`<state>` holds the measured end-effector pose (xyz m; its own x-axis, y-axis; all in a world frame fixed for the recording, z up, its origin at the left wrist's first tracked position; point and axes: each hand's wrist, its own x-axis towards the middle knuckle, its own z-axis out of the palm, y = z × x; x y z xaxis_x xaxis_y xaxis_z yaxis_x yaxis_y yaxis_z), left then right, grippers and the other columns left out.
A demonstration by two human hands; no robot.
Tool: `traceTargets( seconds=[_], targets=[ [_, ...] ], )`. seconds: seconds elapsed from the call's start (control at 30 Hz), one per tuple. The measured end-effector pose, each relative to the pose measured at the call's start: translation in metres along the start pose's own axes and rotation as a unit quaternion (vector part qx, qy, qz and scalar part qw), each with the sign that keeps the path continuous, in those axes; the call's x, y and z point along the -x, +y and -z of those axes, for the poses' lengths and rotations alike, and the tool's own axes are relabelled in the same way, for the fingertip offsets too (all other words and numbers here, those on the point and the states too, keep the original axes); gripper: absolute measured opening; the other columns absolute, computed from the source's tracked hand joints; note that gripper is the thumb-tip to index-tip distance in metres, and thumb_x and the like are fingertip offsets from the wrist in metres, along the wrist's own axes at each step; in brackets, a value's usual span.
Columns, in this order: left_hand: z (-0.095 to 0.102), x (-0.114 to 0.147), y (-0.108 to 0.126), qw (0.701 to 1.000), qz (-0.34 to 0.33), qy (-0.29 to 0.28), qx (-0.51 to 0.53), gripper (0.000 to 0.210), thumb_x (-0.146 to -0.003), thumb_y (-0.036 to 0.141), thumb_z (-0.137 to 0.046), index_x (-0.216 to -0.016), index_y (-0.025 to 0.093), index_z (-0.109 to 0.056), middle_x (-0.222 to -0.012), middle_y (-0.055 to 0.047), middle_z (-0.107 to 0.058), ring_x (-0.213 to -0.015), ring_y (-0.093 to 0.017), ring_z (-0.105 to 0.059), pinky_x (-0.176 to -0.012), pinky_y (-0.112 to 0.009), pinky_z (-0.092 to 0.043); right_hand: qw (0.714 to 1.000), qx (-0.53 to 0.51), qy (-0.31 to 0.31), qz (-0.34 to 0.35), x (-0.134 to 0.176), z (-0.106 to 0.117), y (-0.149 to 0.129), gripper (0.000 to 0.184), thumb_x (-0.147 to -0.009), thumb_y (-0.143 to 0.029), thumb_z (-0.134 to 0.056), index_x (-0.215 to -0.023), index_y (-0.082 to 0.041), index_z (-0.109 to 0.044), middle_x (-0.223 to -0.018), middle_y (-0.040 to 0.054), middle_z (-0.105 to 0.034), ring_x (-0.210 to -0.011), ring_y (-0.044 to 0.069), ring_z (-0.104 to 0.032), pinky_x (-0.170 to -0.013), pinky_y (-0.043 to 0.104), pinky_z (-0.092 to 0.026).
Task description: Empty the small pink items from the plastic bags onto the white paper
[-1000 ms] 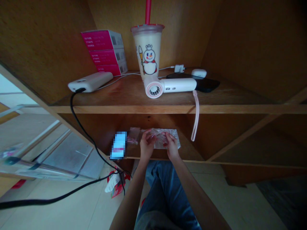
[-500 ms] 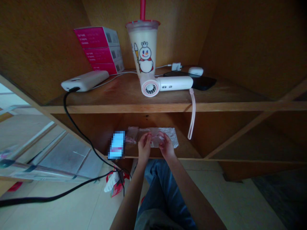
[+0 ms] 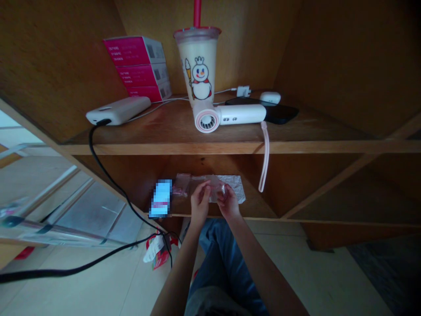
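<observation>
**Fingers [image 3: 206, 188] closed on clear plastic film [image 3: 215, 189], right of the lit phone [image 3: 160, 199]**

Item: one piece of clear plastic film, sheet or small bag; which of the two cannot be told.

Location: at the lower shelf [image 3: 258, 207], to the right of the phone and well apart from it.

Hold: left hand [image 3: 199, 202], thumb and forefinger pinched on the film side nearer the phone. Right hand [image 3: 230, 204], fingertips gathered on the side farther from the phone, where the film shows a bright gleam.

Handling (judged): very light, thin and limp; slick to the touch, liable to crease, cling or slide. Little strength against a sharp tug. Best taken by opposite edges, thumb against forefinger, with light, even tension; the middle offers no firm grip.

Adjacent items: small clear packet [image 3: 181, 184] with pinkish contents, just right of the phone. Crinkled silver sheet [image 3: 236, 186], farther right of the phone than the packet, partly behind the film and right hand; contact between film and sheet cannot be told. White handheld fan [image 3: 241, 115], above and right of the phone, on the upper shelf [image 3: 158, 137].
</observation>
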<state>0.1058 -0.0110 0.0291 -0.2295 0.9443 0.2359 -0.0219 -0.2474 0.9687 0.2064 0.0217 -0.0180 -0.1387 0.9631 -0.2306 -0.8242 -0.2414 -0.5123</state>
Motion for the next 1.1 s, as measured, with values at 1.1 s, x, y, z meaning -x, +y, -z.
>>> traceTargets(
  seconds=[1.1],
  targets=[
    [0.0024,-0.0030,0.0031,1.000,-0.026,0.003,-0.010,0.017,-0.072,0.016,-0.053,-0.088,0.018,-0.059,-0.069,0.001,-0.055,-0.065,-0.011,-0.052,-0.061,-0.020,-0.040,0.999,-0.037,0.008,-0.027,-0.0011,-0.0036,0.0021,0.011,-0.070,-0.030,-0.055,-0.070,-0.019,-0.056,-0.042,-0.0096,-0.041,-0.028,0.002,-0.024,-0.024,0.011,-0.016]
  ],
)
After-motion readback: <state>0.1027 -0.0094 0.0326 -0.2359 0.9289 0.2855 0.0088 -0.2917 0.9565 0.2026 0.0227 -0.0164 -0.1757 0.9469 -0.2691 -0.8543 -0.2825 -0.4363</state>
